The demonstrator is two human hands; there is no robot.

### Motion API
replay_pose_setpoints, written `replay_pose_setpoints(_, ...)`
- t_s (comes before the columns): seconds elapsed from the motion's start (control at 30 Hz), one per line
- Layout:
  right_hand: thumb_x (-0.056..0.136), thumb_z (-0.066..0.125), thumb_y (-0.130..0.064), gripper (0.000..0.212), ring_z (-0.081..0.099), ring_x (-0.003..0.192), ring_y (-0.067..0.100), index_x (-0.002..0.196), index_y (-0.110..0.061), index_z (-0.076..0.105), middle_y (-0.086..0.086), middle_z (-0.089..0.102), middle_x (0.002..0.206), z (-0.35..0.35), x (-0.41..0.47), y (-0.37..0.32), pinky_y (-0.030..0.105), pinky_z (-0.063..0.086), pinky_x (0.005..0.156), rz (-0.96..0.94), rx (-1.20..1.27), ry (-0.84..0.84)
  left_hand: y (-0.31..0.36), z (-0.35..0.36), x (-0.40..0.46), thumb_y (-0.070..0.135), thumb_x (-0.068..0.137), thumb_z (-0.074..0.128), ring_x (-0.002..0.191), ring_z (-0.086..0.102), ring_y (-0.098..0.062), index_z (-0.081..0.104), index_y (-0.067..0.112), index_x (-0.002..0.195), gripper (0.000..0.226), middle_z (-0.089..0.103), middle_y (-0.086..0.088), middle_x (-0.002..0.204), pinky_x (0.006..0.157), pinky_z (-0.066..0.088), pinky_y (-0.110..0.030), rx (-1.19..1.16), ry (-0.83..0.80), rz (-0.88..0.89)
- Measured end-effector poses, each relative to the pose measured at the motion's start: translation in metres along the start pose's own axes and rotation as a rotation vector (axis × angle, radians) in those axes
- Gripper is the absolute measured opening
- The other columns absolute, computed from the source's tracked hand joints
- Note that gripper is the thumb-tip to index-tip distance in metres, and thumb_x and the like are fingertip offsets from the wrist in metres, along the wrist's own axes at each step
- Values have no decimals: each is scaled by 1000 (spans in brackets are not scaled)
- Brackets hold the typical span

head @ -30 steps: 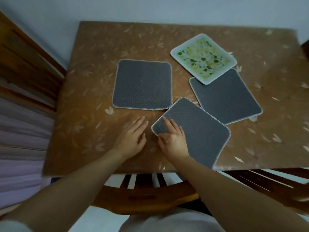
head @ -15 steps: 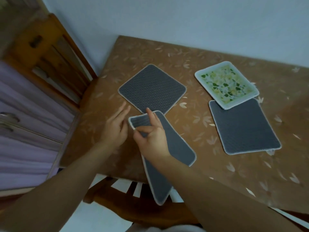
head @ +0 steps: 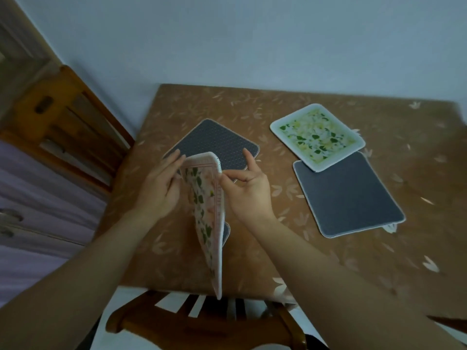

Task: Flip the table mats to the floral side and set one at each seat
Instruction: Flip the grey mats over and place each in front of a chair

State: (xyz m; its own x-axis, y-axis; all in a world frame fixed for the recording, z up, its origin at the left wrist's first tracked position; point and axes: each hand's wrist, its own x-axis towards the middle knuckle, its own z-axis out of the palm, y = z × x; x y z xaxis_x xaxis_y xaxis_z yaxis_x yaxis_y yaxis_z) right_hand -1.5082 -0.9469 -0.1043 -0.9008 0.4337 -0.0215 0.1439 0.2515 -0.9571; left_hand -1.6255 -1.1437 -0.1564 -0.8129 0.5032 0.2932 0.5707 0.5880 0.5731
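I hold one table mat [head: 206, 213] upright above the table's near edge, its pink floral side facing left toward my left hand. My right hand [head: 249, 188] pinches the mat's top edge between thumb and forefinger. My left hand [head: 161, 188] holds the top corner from the left side. A second mat [head: 217, 145] lies grey side up just behind my hands. A third mat [head: 348, 195] lies grey side up at the right. A fourth mat [head: 317, 136] shows its green floral side and overlaps the third mat's far edge.
The brown leaf-patterned table [head: 379, 248] stands against a pale wall. A wooden chair [head: 207, 322] is tucked under the near edge. Another wooden chair [head: 63, 127] stands at the left side, with purple drawers [head: 38, 223] beyond it.
The mat that lay grey side up under my right hand has been lifted off the table and turned on edge, so its floral side shows. My left hand has come up to hold it.
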Motion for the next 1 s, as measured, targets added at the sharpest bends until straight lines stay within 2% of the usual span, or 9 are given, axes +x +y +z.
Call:
replay_pose_setpoints(0.2,93,75,-27,11,25,155,24,97,-31,84,4,32,168,-56,2,41,52,25,123,-38,-117,106,33,30,12,10,102,45,147,37,-28,50,4,148,47,41,-13,159,120,31,-47,11,-157,0)
replay_pose_setpoints(0.3,93,74,-29,11,24,155,26,97,-32,84,6,30,169,-92,4,68,54,25,123,1,-150,152,45,48,17,7,105,48,150,31,-26,46,6,151,46,37,-10,161,121,29,-47,22,-202,-3)
replay_pose_setpoints(0.43,95,72,-27,14,31,152,27,99,-22,85,7,34,167,-140,7,104,53,35,117,59,-217,239,60,72,21,11,105,47,149,26,-14,45,13,153,48,36,-5,163,121,29,-44,39,-280,-4)
replay_pose_setpoints(0.57,97,69,-36,22,36,149,28,111,-25,82,4,31,169,-188,9,137,54,42,112,230,-246,321,76,95,23,14,106,47,150,28,-15,46,18,153,48,35,0,163,120,31,-44,35,-355,-37)
replay_pose_setpoints(0.7,98,64,-47,55,27,154,32,148,-24,56,7,20,172,-225,5,165,57,37,116,376,-328,252,88,117,22,19,107,45,151,26,-14,44,21,154,47,33,5,164,119,29,-38,65,-409,-49)
replay_pose_setpoints(0.77,99,62,-48,65,21,155,34,157,-25,43,9,18,172,-232,0,173,58,32,119,350,-394,221,91,125,21,20,107,44,151,25,-12,42,22,155,48,32,7,164,117,27,-34,87,-439,-45)
replay_pose_setpoints(0.87,100,61,-48,73,19,155,34,162,-29,29,8,16,173,-233,-6,182,59,30,120,374,-452,129,91,137,19,23,107,44,151,25,-12,40,23,156,49,31,9,165,119,30,-39,104,-486,-82)
replay_pose_setpoints(0.93,100,61,-43,73,32,150,34,162,-27,27,7,28,169,-228,-8,187,55,37,116,417,-390,70,88,147,13,24,106,45,150,29,-15,41,23,155,49,33,7,164,118,32,-40,85,-503,-156)
replay_pose_setpoints(1.0,99,62,-41,69,56,132,28,160,-24,34,5,49,156,-222,-12,192,51,49,106,519,-195,58,84,156,4,29,105,47,143,40,-16,45,24,152,47,42,4,159,111,38,-38,30,-481,-347)
